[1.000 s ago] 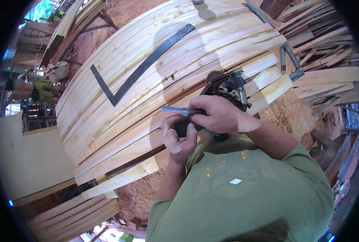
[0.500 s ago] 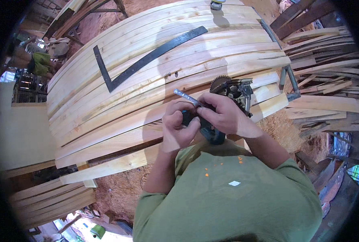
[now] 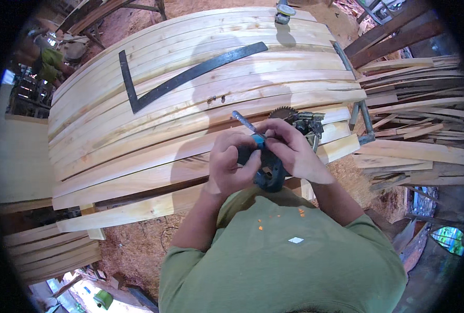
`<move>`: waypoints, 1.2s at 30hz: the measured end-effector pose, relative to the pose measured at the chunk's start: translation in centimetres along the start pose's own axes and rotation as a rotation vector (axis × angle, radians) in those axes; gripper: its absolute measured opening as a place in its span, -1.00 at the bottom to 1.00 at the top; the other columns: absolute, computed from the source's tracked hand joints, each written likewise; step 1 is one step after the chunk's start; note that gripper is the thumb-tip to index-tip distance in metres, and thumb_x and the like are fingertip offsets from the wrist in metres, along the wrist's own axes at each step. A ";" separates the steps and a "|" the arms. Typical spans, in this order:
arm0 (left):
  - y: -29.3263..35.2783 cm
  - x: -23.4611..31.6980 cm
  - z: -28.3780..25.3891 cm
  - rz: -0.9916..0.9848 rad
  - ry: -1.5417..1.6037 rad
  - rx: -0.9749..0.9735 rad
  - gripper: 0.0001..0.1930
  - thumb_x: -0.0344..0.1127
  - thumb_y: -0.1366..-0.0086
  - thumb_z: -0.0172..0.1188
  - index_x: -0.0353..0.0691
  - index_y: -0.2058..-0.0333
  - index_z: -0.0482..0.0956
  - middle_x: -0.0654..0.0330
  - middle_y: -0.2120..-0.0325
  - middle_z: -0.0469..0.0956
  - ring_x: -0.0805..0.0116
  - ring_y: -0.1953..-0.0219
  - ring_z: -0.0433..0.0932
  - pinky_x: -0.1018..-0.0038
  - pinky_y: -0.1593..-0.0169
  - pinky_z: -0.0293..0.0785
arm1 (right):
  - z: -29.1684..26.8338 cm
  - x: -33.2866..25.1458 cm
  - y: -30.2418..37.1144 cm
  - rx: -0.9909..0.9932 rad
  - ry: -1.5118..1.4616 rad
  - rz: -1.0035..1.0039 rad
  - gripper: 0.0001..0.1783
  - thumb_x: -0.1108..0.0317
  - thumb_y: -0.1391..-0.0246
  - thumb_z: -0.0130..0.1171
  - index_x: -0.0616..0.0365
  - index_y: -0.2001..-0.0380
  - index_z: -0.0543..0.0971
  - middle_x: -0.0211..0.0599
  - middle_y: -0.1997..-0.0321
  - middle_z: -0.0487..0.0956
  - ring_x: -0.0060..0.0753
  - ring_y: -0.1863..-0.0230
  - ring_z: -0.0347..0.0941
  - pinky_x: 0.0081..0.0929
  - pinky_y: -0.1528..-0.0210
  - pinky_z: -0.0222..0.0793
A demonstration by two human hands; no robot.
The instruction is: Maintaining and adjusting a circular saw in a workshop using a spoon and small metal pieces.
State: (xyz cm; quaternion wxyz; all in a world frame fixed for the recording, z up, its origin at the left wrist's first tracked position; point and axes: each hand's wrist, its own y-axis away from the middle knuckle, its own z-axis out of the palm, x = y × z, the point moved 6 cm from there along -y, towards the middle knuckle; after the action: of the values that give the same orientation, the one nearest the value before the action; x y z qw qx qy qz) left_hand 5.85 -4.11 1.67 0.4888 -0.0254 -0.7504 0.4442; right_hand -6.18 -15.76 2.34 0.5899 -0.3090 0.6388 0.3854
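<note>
A circular saw (image 3: 271,181) with a blue-green body lies at the near edge of the planks, against my green shirt. Its toothed blade (image 3: 284,112) points up and away on the right. My left hand (image 3: 231,163) is curled, thumb and fingers closed at the saw's bright blue part. In the pinched fingers of my right hand (image 3: 293,152) is a slim grey metal strip (image 3: 244,120), its free end slanting up to the left. The strip's lower end is hidden at the fingertips, where the two hands almost meet.
Long pale planks (image 3: 159,133) lie side by side before me. On them rest a black metal square (image 3: 190,73) and, at the far edge, a small power tool (image 3: 283,15). Offcut boards (image 3: 419,109) are piled at right. A person (image 3: 49,65) shows at far left.
The view has shifted slightly, so the planks and square appear further left. My hands stay together at the saw; the metal strip is now tilted more steeply, and more of the blue part shows.
</note>
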 end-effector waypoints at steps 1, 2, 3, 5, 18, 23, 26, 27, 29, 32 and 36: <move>-0.3 0.4 0.1 0.060 -0.095 -0.067 -0.67 -0.61 -0.07 0.44 -0.23 0.34 0.42 0.02 0.26 0.68 0.12 0.26 0.66 0.28 0.20 0.57 | -0.1 0.1 0.2 -0.010 -0.095 -0.030 -0.75 0.50 -0.39 0.01 0.27 -0.06 0.55 -0.39 0.16 0.58 -0.65 0.18 0.44 -0.58 0.10 0.42; -0.5 0.5 0.1 0.062 -0.089 -0.060 -0.67 -0.61 -0.07 0.44 -0.23 0.34 0.42 0.02 0.26 0.68 0.12 0.26 0.66 0.28 0.20 0.57 | -0.8 -0.1 0.8 -0.009 -0.087 -0.030 -0.75 0.50 -0.39 0.01 0.27 -0.06 0.55 -0.39 0.16 0.58 -0.65 0.18 0.44 -0.58 0.10 0.42; -0.7 0.5 0.2 0.081 -0.095 -0.082 -0.69 -0.61 -0.04 0.42 -0.24 0.40 0.41 0.04 0.28 0.68 0.08 0.26 0.64 0.23 0.20 0.55 | -1.5 -0.2 1.5 -0.040 -0.164 -0.029 -0.75 0.52 -0.38 0.02 0.24 -0.06 0.55 -0.38 0.16 0.59 -0.65 0.22 0.43 -0.58 0.14 0.41; -0.8 0.8 0.5 0.101 -0.098 -0.097 -0.70 -0.61 -0.01 0.40 -0.25 0.45 0.39 0.06 0.30 0.68 0.04 0.27 0.63 0.19 0.19 0.52 | -2.1 -1.3 2.4 -0.022 -0.287 -0.135 -0.73 0.58 -0.34 0.01 0.19 -0.04 0.57 -0.33 0.14 0.58 -0.61 0.32 0.43 -0.57 0.25 0.38; -0.8 1.3 0.7 0.104 -0.145 -0.003 -0.64 -0.59 -0.07 0.42 -0.25 0.42 0.32 0.02 0.30 0.67 0.13 0.33 0.65 0.31 0.26 0.60 | -4.7 -4.8 5.7 -0.045 -0.659 -0.261 -0.46 0.60 -0.07 0.08 0.39 -0.18 0.50 -0.12 -0.03 0.53 -0.37 0.13 0.52 -0.38 0.12 0.52; -1.3 1.3 0.8 0.129 -0.143 -0.014 -0.64 -0.57 -0.06 0.42 -0.25 0.46 0.30 0.04 0.29 0.67 0.11 0.34 0.65 0.28 0.22 0.60 | -4.5 -3.9 5.9 -0.023 -0.495 -0.279 -0.50 0.62 -0.13 0.22 0.33 -0.18 0.52 -0.19 -0.03 0.57 -0.43 0.11 0.56 -0.50 0.09 0.52; -1.5 1.6 1.0 0.144 -0.156 -0.021 -0.65 -0.58 -0.06 0.41 -0.24 0.44 0.31 0.04 0.30 0.67 0.12 0.35 0.65 0.28 0.23 0.59 | -4.4 -3.6 6.0 0.063 -0.023 -0.380 -0.59 0.60 -0.21 0.25 0.29 -0.14 0.56 -0.25 0.03 0.62 -0.51 0.10 0.57 -0.55 0.07 0.50; -1.3 1.6 1.0 0.139 -0.157 -0.028 -0.66 -0.58 -0.06 0.40 -0.24 0.42 0.32 0.04 0.30 0.67 0.11 0.35 0.65 0.28 0.24 0.59 | -4.4 -3.4 6.0 0.111 -0.002 -0.349 -0.64 0.58 -0.23 0.23 0.29 -0.10 0.58 -0.27 0.07 0.63 -0.55 0.08 0.57 -0.57 0.05 0.49; -1.3 1.5 1.2 0.136 -0.155 -0.033 -0.67 -0.59 -0.07 0.39 -0.23 0.41 0.33 0.04 0.30 0.67 0.10 0.34 0.65 0.28 0.24 0.58 | -4.0 -3.6 5.7 0.259 0.120 -0.305 -0.71 0.45 -0.26 0.28 0.28 -0.02 0.57 -0.28 0.27 0.58 -0.52 0.26 0.53 -0.58 0.20 0.44; -1.4 1.7 1.2 0.173 -0.192 -0.044 -0.66 -0.57 -0.05 0.42 -0.22 0.39 0.35 0.06 0.30 0.67 0.10 0.35 0.65 0.27 0.23 0.58 | -3.8 -4.6 5.6 0.255 0.248 -0.447 -0.80 0.47 -0.35 0.14 0.25 0.01 0.52 -0.27 0.31 0.55 -0.52 0.31 0.48 -0.55 0.22 0.41; -1.6 2.0 1.2 0.148 -0.188 -0.053 -0.66 -0.57 -0.05 0.42 -0.23 0.39 0.36 0.09 0.31 0.67 0.10 0.35 0.65 0.24 0.19 0.58 | -4.8 -4.3 6.1 0.330 -0.064 -0.529 -0.74 0.22 -0.49 0.06 0.22 0.05 0.45 -0.24 0.32 0.52 -0.46 0.31 0.42 -0.49 0.22 0.37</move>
State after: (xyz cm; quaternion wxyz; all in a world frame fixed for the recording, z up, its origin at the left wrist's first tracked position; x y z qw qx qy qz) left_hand 4.55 -4.93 4.01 0.3812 -0.0519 -0.8005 0.4595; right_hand -13.34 -16.98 7.37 0.7316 -0.3522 0.5714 0.1190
